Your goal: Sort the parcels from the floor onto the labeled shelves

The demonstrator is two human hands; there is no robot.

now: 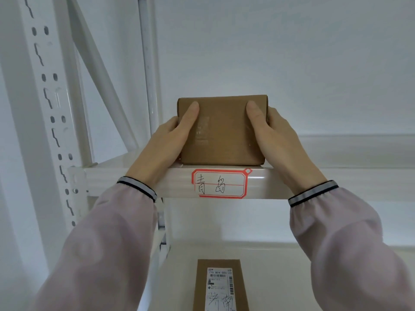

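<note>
A brown cardboard parcel point(222, 131) rests on the front edge of the upper white shelf point(314, 182). My left hand point(166, 140) grips its left side with the thumb on the near face. On the right side, my right hand point(278, 138) holds it the same way. Directly under the parcel, a red-bordered label point(221, 183) with handwritten characters is stuck to the shelf's front beam. A second brown parcel point(221, 286) with a white shipping sticker lies on the lower shelf point(292, 277).
A white perforated upright point(50, 113) and a diagonal brace point(101, 70) stand at the left of the rack. Behind the shelves is a plain white wall point(292, 63). The upper shelf stretches away to the right of the parcel.
</note>
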